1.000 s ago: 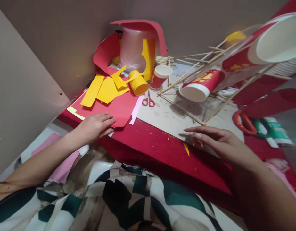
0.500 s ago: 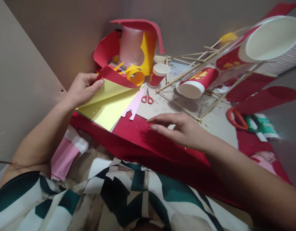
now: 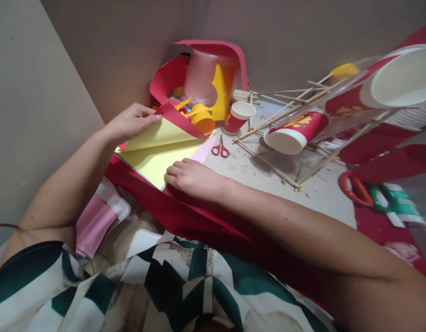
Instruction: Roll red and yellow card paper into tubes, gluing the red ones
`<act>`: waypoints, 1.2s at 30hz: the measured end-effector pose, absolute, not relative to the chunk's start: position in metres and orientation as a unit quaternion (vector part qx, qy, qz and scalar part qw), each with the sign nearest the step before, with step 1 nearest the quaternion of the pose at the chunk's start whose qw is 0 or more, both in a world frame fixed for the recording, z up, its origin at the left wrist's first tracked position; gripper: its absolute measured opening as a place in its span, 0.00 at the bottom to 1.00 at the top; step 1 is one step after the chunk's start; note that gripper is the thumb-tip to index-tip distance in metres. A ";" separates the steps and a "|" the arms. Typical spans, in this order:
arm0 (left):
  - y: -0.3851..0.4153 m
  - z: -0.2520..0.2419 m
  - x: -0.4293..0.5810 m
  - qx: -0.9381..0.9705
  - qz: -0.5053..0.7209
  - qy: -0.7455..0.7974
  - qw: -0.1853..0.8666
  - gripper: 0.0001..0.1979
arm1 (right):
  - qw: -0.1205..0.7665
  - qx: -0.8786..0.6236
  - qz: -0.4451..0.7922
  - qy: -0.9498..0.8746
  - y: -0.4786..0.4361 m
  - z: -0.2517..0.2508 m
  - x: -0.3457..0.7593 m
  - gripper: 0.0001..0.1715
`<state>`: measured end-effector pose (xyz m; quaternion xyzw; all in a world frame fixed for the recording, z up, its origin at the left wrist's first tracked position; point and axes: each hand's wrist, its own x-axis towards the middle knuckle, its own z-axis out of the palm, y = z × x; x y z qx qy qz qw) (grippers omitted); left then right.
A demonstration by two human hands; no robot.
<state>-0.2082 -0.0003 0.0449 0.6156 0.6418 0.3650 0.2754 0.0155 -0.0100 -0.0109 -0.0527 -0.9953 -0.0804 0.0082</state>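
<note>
Yellow paper [image 3: 154, 154] lay at the counter's [image 3: 254, 173] near left corner, beside the wall, opened like a folder. My left hand [image 3: 132, 122] pinched the raised upper leaf at its far edge, together with a red sheet [image 3: 178, 121] lying on its back. My right hand [image 3: 190, 177] rested knuckles-up on the near corner of the lower leaf, fingers bent down onto it. Whether it nipped that corner or only pressed it, I could not tell, as the fingertips were hidden.

Judgement: the step in hand was parting the yellow paper from the stack, one leaf lifted and the other pinned flat.

A further move would call for a firm hold on the pinned corner, so the lower leaf did not drag along. The lift would need to stay low and slow, since yellow scraps [image 3: 201, 120] and a cup [image 3: 239, 117] sat just behind the raised edge. Scissors [image 3: 220, 148] lay close to the right, apart from both hands.
</note>
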 end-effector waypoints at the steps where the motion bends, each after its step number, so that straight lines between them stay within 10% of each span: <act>1: 0.000 0.045 -0.209 0.615 0.349 0.637 0.308 0.13 | 0.010 -0.048 -0.073 -0.996 -0.008 -0.013 0.015 0.11; 12: 0.013 0.022 -0.215 0.510 0.370 0.598 0.495 0.07 | 0.382 -0.240 0.110 -0.886 0.021 -0.029 -0.003 0.25; 36: -0.055 -0.014 -0.221 0.483 0.429 0.560 0.518 0.30 | 0.233 -0.164 0.236 -0.929 0.038 -0.034 -0.015 0.09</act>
